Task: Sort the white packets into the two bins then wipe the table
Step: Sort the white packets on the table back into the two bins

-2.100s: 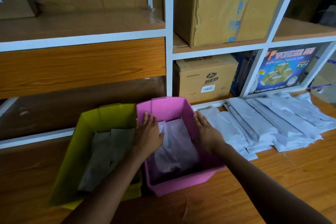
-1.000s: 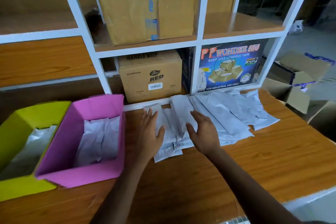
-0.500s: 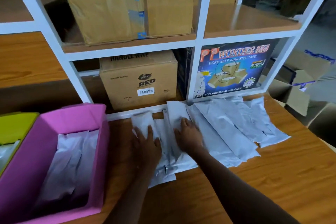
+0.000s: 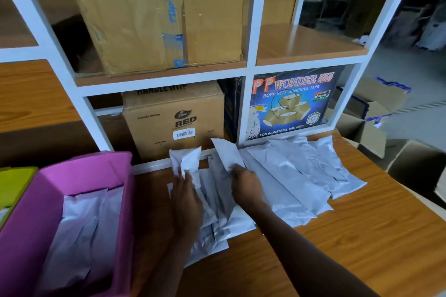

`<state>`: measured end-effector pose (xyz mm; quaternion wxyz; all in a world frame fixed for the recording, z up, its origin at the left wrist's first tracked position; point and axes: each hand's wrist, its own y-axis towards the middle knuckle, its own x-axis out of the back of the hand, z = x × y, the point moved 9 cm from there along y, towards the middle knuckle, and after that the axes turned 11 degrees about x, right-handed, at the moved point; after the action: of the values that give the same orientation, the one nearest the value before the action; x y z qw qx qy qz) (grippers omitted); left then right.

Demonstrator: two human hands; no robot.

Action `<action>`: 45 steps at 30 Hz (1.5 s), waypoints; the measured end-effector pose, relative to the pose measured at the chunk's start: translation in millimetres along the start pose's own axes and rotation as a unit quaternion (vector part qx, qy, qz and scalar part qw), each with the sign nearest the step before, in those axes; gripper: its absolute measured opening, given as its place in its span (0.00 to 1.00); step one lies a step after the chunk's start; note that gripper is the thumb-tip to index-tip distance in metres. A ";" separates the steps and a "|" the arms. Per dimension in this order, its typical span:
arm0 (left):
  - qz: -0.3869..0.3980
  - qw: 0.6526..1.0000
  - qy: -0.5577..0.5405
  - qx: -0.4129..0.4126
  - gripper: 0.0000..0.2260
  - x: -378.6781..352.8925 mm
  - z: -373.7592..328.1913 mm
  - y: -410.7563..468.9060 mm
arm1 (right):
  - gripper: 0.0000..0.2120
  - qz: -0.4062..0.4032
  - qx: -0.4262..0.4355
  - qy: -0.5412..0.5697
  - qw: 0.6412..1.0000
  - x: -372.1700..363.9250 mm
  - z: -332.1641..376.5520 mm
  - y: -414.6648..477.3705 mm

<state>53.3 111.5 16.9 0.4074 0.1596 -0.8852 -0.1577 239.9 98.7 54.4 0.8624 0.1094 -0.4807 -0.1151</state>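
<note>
The left hand [image 4: 187,196] lies on the left end of the pile and its fingers pinch one white packet [image 4: 185,160], whose far end is lifted up from the wooden surface [image 4: 362,236]. Just beside it, the right hand [image 4: 246,184] has its fingers curled on the edge of a second white packet [image 4: 225,152], and this one also stands up at its far end, tilted to the left. To the right of the hands the other white packets [image 4: 301,176] lie flat on the surface, overlapping one another, next to the bottom rail of the white shelf [image 4: 249,72].

The pink bin [image 4: 103,169] stands on the left, near the left hand, and holds several packets [image 4: 84,224] already. Only a corner of the yellow-green bin [image 4: 14,183] shows at the left edge, touching the pink one. On the shelf behind stand a Dabur Red carton [image 4: 173,116] and a Wonder 555 tape box [image 4: 289,101].
</note>
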 end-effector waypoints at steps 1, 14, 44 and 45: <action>-0.003 1.000 -0.024 -0.012 0.18 9.9 -9.4 -1.5 | 0.13 -0.023 0.005 0.016 1.000 9.6 5.6 -5.4; 0.073 0.980 -0.150 -0.105 0.20 181.7 -46.4 -129.9 | 0.11 -0.213 0.039 0.127 0.968 92.4 93.7 -208.9; -0.081 0.994 -0.055 0.046 0.22 507.4 281.6 -48.7 | 0.08 -0.173 0.216 0.238 0.931 -95.2 493.3 -191.1; -0.082 0.995 -0.048 0.040 0.21 509.5 289.1 -31.1 | 0.08 -0.175 0.226 0.223 0.932 -102.3 506.5 -178.6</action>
<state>-479.5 -82.7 167.4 0.3438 0.2405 -0.8931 -0.1622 -261.8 -79.3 179.0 0.8660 0.4067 -0.2625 -0.1256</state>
